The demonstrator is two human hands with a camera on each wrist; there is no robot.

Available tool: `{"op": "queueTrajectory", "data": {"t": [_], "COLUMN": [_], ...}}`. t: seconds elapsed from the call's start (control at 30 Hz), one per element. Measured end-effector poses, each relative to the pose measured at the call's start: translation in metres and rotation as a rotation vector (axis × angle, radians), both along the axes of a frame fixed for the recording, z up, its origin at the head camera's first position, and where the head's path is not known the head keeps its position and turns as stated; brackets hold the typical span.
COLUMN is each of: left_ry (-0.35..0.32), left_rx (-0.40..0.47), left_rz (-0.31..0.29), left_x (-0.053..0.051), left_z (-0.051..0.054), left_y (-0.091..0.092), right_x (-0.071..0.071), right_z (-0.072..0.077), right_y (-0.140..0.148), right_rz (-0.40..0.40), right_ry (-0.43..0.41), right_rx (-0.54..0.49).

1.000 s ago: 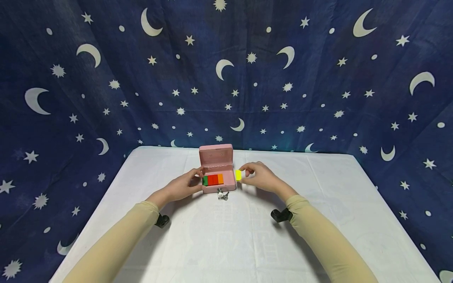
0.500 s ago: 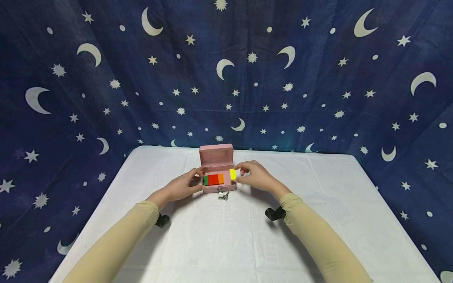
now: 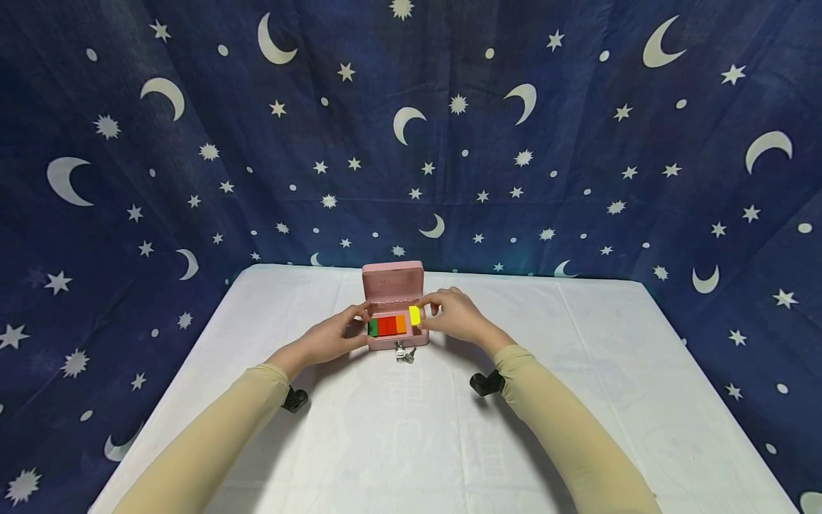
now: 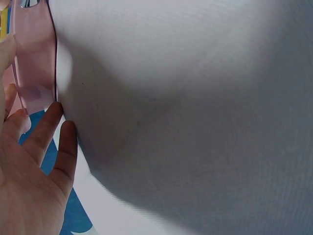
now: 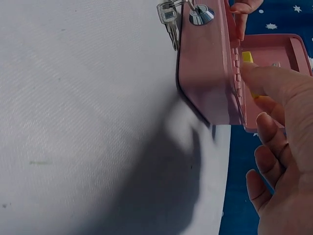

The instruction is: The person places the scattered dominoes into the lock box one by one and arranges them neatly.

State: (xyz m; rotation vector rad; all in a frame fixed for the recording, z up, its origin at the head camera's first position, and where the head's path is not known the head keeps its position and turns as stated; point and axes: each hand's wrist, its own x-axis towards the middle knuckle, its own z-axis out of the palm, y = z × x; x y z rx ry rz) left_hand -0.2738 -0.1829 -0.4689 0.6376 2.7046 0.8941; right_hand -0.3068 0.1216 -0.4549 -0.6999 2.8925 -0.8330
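Note:
A pink metal cash box [image 3: 384, 343] stands on the table with its lid [image 3: 393, 284] raised. Inside it, a green block [image 3: 372, 328], red blocks [image 3: 387, 326] and an orange block [image 3: 401, 324] lie side by side. My left hand [image 3: 320, 340] grips the box's left side, thumb at the front corner and index finger at the rear. Over the right part of the box, my right hand [image 3: 457, 316] pinches a yellow block [image 3: 414, 316] between thumb and finger. The thumb hides part of that block in the right wrist view.
A set of keys [image 5: 169, 19] hangs from the lock [image 5: 201, 15] on the box's front. White cloth covers the table [image 3: 411, 428]. Behind it hangs a dark blue curtain [image 3: 359, 143] with moons and stars.
My right hand has carried the yellow block leftward, from beside the box's right wall to over its inside, close to the orange block. The left hand has stayed put.

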Motion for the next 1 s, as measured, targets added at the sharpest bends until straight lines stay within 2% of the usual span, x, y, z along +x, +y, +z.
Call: {"op": "queueTrajectory", "data": {"t": [0.47,0.73,1.0], "left_ry": [-0.006,-0.009,-0.011], "left_rx": [-0.006,-0.011,-0.007], "left_rz": [0.007,0.008,0.01], "left_x": [0.0,-0.002,-0.002], "left_z": [0.001,0.0,-0.002], "left_y": [0.001,0.001,0.0], "right_x": [-0.006,-0.009,-0.009], "right_z": [-0.001,-0.003,-0.004], "right_y": [-0.017,-0.021,-0.027], "right_rz": [-0.005,-0.003,-0.028], "right_ry": [0.002,0.015,-0.017], "right_rx": [0.113,0.151,0.167]}}
